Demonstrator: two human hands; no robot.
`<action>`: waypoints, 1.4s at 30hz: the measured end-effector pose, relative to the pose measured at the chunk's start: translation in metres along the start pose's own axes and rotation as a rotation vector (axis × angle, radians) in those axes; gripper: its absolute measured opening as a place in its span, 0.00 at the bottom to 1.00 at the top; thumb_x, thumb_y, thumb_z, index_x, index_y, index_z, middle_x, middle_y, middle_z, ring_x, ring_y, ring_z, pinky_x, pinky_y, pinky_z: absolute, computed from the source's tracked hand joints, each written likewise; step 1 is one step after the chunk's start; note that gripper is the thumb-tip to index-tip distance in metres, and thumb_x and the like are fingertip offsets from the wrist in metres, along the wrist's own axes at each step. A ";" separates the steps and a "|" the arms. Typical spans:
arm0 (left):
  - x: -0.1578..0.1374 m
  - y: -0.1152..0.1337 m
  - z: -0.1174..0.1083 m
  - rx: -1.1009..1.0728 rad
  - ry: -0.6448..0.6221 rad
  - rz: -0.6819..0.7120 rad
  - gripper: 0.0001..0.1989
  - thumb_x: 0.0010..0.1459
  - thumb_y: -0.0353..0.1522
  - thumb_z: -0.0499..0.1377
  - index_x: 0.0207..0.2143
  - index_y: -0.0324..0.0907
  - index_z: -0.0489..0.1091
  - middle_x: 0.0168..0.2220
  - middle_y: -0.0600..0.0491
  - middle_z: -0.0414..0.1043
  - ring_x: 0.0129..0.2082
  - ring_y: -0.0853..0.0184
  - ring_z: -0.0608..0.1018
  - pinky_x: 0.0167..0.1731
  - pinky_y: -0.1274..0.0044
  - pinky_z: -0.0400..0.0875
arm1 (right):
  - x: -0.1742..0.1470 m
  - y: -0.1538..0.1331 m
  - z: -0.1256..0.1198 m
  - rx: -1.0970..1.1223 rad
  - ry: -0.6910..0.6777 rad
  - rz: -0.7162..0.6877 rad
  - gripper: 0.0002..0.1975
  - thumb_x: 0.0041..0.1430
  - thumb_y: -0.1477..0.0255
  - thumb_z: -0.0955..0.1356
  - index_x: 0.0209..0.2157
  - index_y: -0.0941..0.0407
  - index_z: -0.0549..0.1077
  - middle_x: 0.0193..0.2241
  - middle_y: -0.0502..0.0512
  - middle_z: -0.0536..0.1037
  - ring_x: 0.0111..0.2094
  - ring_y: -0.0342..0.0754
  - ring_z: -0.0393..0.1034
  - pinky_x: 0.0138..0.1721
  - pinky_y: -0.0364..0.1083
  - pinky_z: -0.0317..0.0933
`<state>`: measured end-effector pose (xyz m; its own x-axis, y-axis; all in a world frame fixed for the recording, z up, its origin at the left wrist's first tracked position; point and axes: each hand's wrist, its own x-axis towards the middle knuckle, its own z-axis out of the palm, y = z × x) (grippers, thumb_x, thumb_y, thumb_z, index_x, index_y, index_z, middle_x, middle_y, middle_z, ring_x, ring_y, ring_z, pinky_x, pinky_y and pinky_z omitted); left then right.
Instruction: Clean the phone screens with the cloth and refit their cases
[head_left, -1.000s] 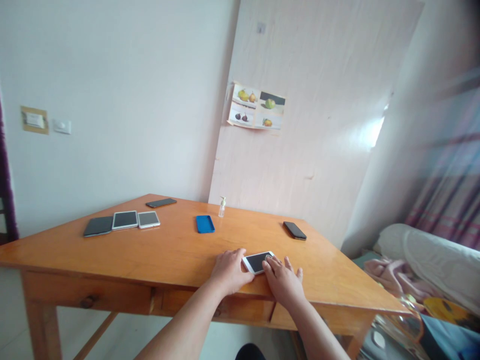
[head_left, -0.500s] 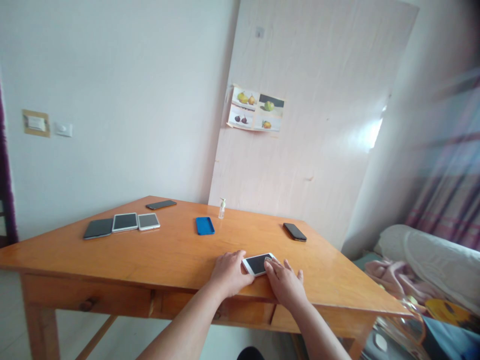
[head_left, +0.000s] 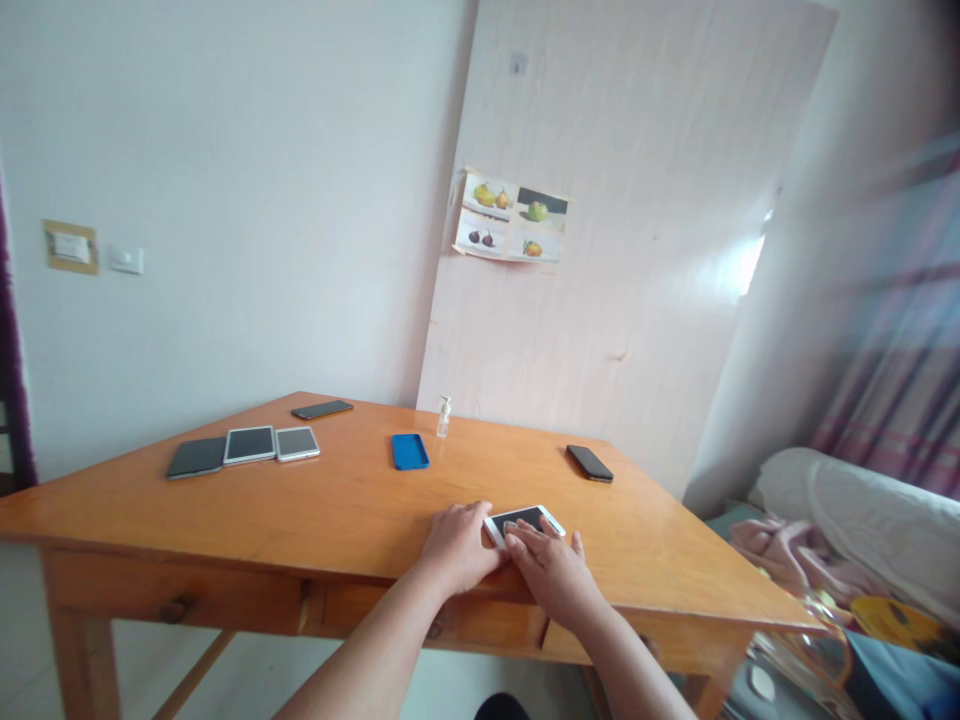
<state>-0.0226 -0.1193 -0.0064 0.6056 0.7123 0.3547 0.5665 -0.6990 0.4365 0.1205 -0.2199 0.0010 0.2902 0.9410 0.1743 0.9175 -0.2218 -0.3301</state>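
Observation:
A white smartphone (head_left: 529, 517) with a dark screen lies flat near the front edge of the wooden table. My left hand (head_left: 459, 548) grips its left end, the thumb on the near side and the fingers reaching round the far corner. My right hand (head_left: 551, 570) lies over the near part of the screen, palm down. Its fingers are stretched out to the left, with the tips on the glass near my left thumb. A small pale patch shows at those fingertips; I cannot tell whether it is a reflection or a thin piece of something.
Beyond the hands are a blue phone case (head_left: 409, 452), a small clear pump bottle (head_left: 444, 418) and a black phone (head_left: 590, 464). Leftward lie a dark tablet (head_left: 196, 458), two white-framed devices (head_left: 250, 444) and another dark phone (head_left: 322, 409). Bedding (head_left: 847, 530) sits right of the table.
My right hand has slid left across the screen, baring the phone's right end. My left hand and the phone have stayed in place.

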 end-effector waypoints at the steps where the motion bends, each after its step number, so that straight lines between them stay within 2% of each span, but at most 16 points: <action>1: 0.000 0.000 0.000 0.008 0.000 0.008 0.23 0.52 0.44 0.58 0.49 0.47 0.69 0.44 0.49 0.76 0.47 0.55 0.75 0.46 0.70 0.64 | 0.002 0.005 0.000 -0.017 0.022 0.050 0.25 0.66 0.52 0.53 0.56 0.39 0.69 0.61 0.48 0.67 0.66 0.60 0.47 0.60 0.73 0.31; 4: 0.000 -0.001 0.000 0.025 0.008 0.028 0.21 0.50 0.44 0.59 0.46 0.47 0.70 0.43 0.50 0.77 0.45 0.55 0.75 0.43 0.70 0.65 | 0.010 0.018 0.003 -0.061 0.087 0.201 0.25 0.66 0.52 0.52 0.57 0.41 0.68 0.62 0.48 0.64 0.66 0.63 0.47 0.58 0.76 0.33; 7: 0.001 -0.001 0.001 0.025 0.020 0.038 0.21 0.49 0.43 0.60 0.46 0.48 0.69 0.43 0.50 0.77 0.45 0.55 0.75 0.43 0.70 0.65 | 0.012 0.022 0.005 -0.074 0.105 0.235 0.25 0.66 0.52 0.53 0.58 0.41 0.67 0.62 0.49 0.64 0.66 0.64 0.46 0.58 0.76 0.34; 13: 0.001 -0.002 0.002 0.004 0.001 -0.003 0.23 0.52 0.42 0.58 0.51 0.47 0.68 0.46 0.49 0.76 0.48 0.56 0.74 0.47 0.70 0.64 | -0.001 0.000 0.004 0.015 -0.008 -0.045 0.24 0.65 0.51 0.54 0.57 0.38 0.67 0.61 0.45 0.66 0.67 0.59 0.46 0.62 0.70 0.33; 16: 0.001 -0.002 0.002 0.006 -0.004 -0.011 0.23 0.52 0.42 0.58 0.51 0.46 0.68 0.47 0.48 0.75 0.49 0.56 0.74 0.48 0.70 0.64 | -0.004 -0.004 0.002 0.024 -0.030 -0.090 0.25 0.65 0.50 0.53 0.57 0.37 0.67 0.60 0.45 0.67 0.67 0.59 0.43 0.62 0.71 0.29; 22: 0.001 -0.001 0.000 0.044 0.005 0.024 0.21 0.50 0.44 0.59 0.46 0.47 0.70 0.43 0.50 0.76 0.45 0.56 0.75 0.44 0.71 0.65 | 0.011 0.017 0.004 -0.058 0.063 0.181 0.24 0.66 0.53 0.52 0.57 0.38 0.68 0.62 0.45 0.64 0.67 0.62 0.43 0.59 0.76 0.30; 24: 0.001 -0.001 0.000 0.051 0.003 0.027 0.20 0.51 0.44 0.59 0.45 0.47 0.70 0.42 0.50 0.77 0.45 0.56 0.75 0.44 0.71 0.64 | 0.013 0.021 0.005 -0.077 0.085 0.218 0.24 0.66 0.53 0.53 0.57 0.39 0.67 0.63 0.45 0.63 0.67 0.64 0.44 0.58 0.77 0.31; 27: 0.001 -0.001 0.000 0.038 0.010 0.032 0.20 0.50 0.43 0.59 0.46 0.48 0.70 0.42 0.51 0.77 0.45 0.56 0.75 0.45 0.70 0.65 | 0.010 0.015 0.006 -0.085 0.071 0.161 0.25 0.66 0.52 0.54 0.57 0.40 0.67 0.62 0.46 0.64 0.67 0.63 0.44 0.59 0.75 0.32; 32: 0.000 0.001 -0.002 0.017 -0.034 -0.013 0.22 0.52 0.41 0.58 0.50 0.47 0.69 0.47 0.49 0.75 0.49 0.57 0.74 0.48 0.70 0.63 | -0.003 -0.005 0.005 -0.010 -0.007 -0.090 0.24 0.66 0.51 0.53 0.58 0.38 0.66 0.61 0.44 0.66 0.66 0.59 0.47 0.62 0.71 0.32; 34: -0.001 0.002 -0.003 0.020 -0.041 -0.026 0.23 0.52 0.41 0.58 0.51 0.47 0.68 0.48 0.49 0.75 0.49 0.57 0.73 0.49 0.70 0.63 | -0.003 -0.006 0.004 0.008 -0.021 -0.118 0.24 0.66 0.51 0.53 0.58 0.37 0.66 0.61 0.44 0.66 0.66 0.59 0.47 0.62 0.71 0.30; 36: -0.001 0.003 -0.004 0.023 -0.030 -0.022 0.22 0.52 0.42 0.58 0.50 0.47 0.69 0.47 0.49 0.76 0.49 0.57 0.74 0.48 0.70 0.64 | 0.001 -0.002 0.004 -0.001 -0.010 -0.060 0.24 0.66 0.52 0.53 0.57 0.37 0.67 0.61 0.45 0.66 0.66 0.59 0.46 0.61 0.72 0.30; 40: -0.001 0.002 -0.003 0.035 -0.002 0.009 0.21 0.51 0.44 0.59 0.47 0.48 0.70 0.44 0.50 0.77 0.46 0.56 0.75 0.46 0.70 0.65 | 0.013 0.014 0.005 -0.048 0.060 0.166 0.24 0.66 0.53 0.53 0.56 0.40 0.68 0.62 0.46 0.64 0.67 0.62 0.45 0.58 0.76 0.31; 42: 0.000 0.001 -0.002 0.041 0.006 0.019 0.21 0.50 0.44 0.59 0.46 0.48 0.71 0.43 0.50 0.77 0.46 0.56 0.75 0.45 0.70 0.65 | 0.016 0.018 0.006 -0.069 0.080 0.229 0.24 0.66 0.53 0.53 0.57 0.40 0.68 0.63 0.46 0.62 0.66 0.65 0.45 0.57 0.78 0.31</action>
<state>-0.0227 -0.1202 -0.0043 0.6136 0.6989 0.3674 0.5772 -0.7146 0.3953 0.1404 -0.2077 -0.0081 0.5105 0.8417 0.1760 0.8411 -0.4462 -0.3056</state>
